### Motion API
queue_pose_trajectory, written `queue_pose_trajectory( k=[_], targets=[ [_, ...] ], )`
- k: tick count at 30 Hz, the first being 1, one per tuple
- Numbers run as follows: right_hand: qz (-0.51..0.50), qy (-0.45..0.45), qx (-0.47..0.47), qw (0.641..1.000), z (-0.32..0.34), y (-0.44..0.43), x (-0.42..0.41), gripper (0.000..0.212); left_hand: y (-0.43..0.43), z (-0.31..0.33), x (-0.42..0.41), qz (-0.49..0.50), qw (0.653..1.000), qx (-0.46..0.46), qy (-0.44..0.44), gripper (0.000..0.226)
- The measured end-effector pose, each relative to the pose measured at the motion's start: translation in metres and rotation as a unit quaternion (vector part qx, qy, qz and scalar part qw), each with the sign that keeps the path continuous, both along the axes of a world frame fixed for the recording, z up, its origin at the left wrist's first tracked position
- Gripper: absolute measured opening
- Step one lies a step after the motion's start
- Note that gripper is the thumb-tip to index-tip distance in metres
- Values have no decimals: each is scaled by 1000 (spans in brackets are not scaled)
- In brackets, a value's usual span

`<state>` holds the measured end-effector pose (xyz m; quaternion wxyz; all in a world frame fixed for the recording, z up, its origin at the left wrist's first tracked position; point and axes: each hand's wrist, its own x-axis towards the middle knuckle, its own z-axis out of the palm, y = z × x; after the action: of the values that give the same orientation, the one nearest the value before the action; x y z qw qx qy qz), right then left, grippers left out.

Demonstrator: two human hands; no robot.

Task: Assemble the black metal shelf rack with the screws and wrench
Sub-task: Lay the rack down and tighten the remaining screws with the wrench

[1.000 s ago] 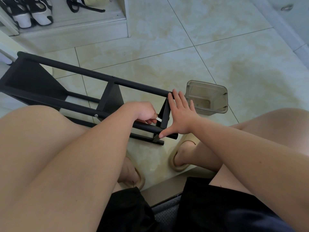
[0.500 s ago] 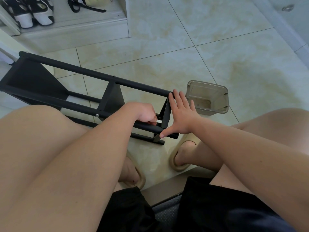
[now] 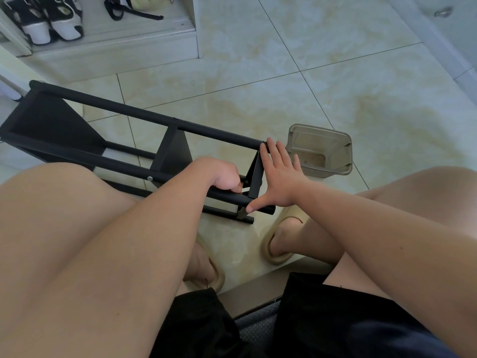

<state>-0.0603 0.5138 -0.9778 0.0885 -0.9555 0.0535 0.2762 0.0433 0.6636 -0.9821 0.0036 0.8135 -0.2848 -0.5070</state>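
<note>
The black metal shelf rack [image 3: 108,161] lies on its side on the tiled floor, running from the far left to just in front of my knees. My left hand [image 3: 227,177] reaches inside its near end with fingers curled round a small silvery wrench [image 3: 244,191], of which only a tip shows, beside the end panel [image 3: 255,179]. My right hand [image 3: 278,177] presses flat against the outside of that end panel, fingers straight up to the upper tube and thumb on the lower tube. Silver screw heads [image 3: 150,178] show on the tubes.
A clear plastic box [image 3: 320,148] stands on the floor just right of the rack's end. My feet in beige slippers [image 3: 276,244] are under the rack's near end. Shoes [image 3: 49,19] sit on a low white shelf at the far left.
My left hand has shifted slightly at the wrench beside the end panel. My right hand stays pressed on the panel, and the rack has not moved.
</note>
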Motion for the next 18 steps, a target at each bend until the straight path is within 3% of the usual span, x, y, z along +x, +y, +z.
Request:
queue_pose_trajectory(
  k=[6, 10, 14, 18],
  targets=[
    [-3, 0, 1, 1000, 0, 0, 0, 164, 3, 4, 2, 33, 999, -3, -11, 34],
    [0, -2, 3, 1000, -1, 0, 0, 163, 8, 4, 7, 106, 994, -41, -4, 23],
    [0, -1, 1, 1000, -2, 0, 1, 164, 4, 3, 8, 115, 990, -85, -5, 20],
    [1, -2, 2, 1000, -1, 0, 1, 164, 4, -2, 4, 264, 946, -162, 94, 8]
  ],
)
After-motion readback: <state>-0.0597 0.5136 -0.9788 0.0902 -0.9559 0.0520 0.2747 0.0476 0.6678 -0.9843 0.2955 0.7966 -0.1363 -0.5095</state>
